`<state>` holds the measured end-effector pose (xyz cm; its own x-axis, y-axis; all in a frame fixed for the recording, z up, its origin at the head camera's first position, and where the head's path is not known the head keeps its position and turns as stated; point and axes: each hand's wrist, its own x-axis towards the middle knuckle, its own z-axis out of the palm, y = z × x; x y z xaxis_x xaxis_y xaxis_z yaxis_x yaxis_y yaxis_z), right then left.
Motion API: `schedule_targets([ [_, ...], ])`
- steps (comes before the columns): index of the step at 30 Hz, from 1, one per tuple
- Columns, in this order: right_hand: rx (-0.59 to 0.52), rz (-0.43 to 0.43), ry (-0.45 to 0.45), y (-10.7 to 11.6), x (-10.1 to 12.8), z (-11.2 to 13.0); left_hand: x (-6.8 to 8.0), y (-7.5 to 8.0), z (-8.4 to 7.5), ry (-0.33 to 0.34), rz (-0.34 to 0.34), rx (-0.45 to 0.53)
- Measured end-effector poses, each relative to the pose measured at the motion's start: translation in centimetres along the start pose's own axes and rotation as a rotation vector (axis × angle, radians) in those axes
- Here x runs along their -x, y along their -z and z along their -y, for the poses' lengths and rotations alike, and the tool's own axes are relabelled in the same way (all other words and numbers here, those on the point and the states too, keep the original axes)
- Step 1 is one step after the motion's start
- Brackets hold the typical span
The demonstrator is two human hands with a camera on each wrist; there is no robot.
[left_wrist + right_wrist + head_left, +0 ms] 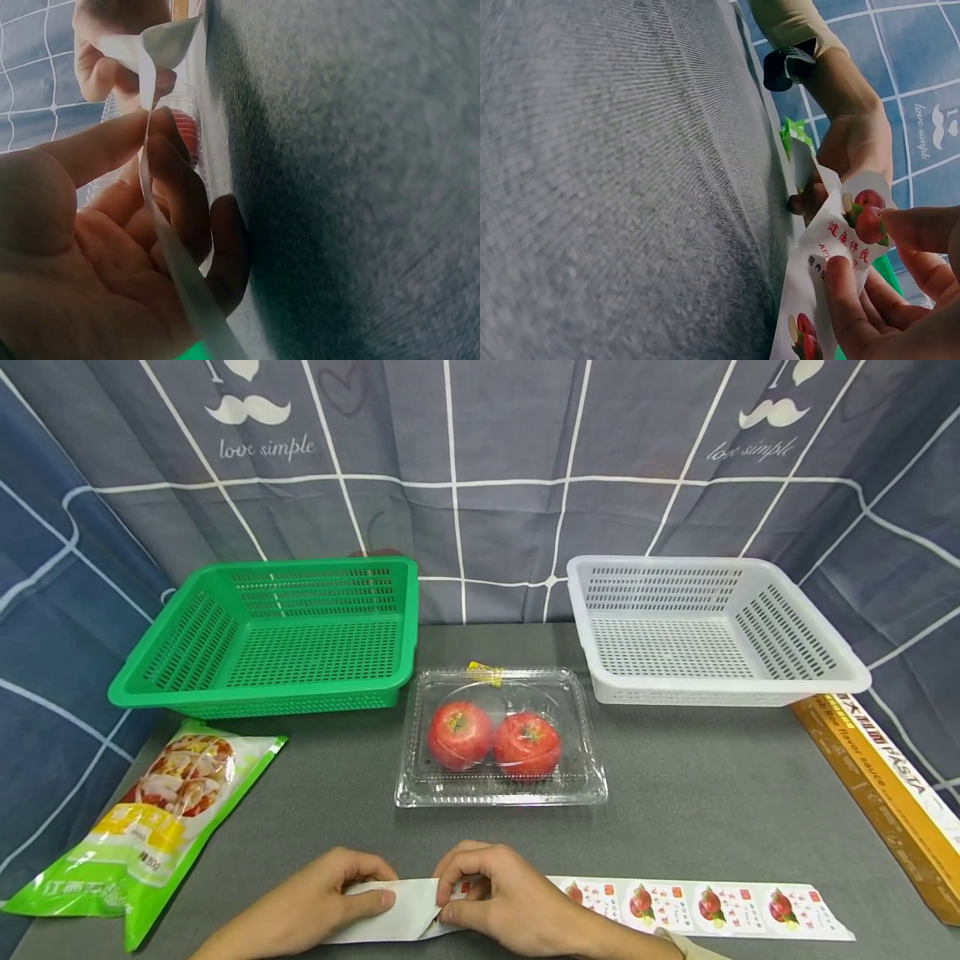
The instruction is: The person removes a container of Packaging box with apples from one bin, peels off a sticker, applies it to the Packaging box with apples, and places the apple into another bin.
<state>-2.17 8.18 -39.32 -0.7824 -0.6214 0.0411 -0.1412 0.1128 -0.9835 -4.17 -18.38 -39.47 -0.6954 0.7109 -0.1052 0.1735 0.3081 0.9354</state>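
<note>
A strip of apple-printed stickers (675,906) runs along the front of the table, its right part face up. The left hand (322,897) pinches the plain white backing (405,914) between thumb and fingers. Close beside it, the right hand (510,897) grips the strip where it bends. In the right wrist view, the thumb and fingers of that hand hold a printed sticker (866,217) whose edge curls up. A clear plastic box (498,793) with two red apples (461,735) inside lies just beyond the hands, its lid down.
A green basket (262,693) stands at the back left and a white basket (727,689) at the back right. On the left lies a green food packet (150,827). A long pasta box (877,793) lies at the right. Grey-blue checked cloth (495,510) hangs behind.
</note>
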Motion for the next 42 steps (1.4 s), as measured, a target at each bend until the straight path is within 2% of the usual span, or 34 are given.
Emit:
schedule_targets([
  [5,-0.035,-0.014,-0.002,0.3,0.3,0.3,0.1,0.1,0.0,0.039,-0.034,-0.078],
  [10,-0.064,-0.014,0.009,0.7,0.7,0.5,0.0,0.0,0.3,-0.013,-0.1,-0.175],
  [14,-0.088,-0.015,0.04,0.9,0.8,0.7,0.0,0.0,0.5,-0.029,-0.134,-0.213],
  [18,-0.106,-0.016,0.028,1.2,1.0,1.0,-0.1,-0.1,0.5,-0.038,-0.157,-0.263],
  [23,-0.15,-0.008,-0.005,1.6,1.1,1.2,-0.1,-0.2,0.4,-0.01,-0.174,-0.286],
  [27,-0.168,-0.008,0.03,2.0,1.3,1.4,-0.1,-0.3,0.2,0.009,-0.177,-0.297],
  [33,-0.154,-0.026,0.075,2.6,1.4,1.8,-0.1,-0.3,0.2,-0.008,-0.183,-0.332],
  [38,-0.145,-0.052,0.075,3.5,1.6,2.3,-0.1,-0.4,0.1,0.05,-0.157,-0.311],
  [40,-0.111,-0.075,0.089,3.9,1.5,2.6,-0.1,-0.4,-0.1,0.103,-0.144,-0.302],
  [42,-0.058,-0.111,0.106,4.5,1.4,2.9,-0.1,-0.4,-0.1,0.126,-0.139,-0.315],
])
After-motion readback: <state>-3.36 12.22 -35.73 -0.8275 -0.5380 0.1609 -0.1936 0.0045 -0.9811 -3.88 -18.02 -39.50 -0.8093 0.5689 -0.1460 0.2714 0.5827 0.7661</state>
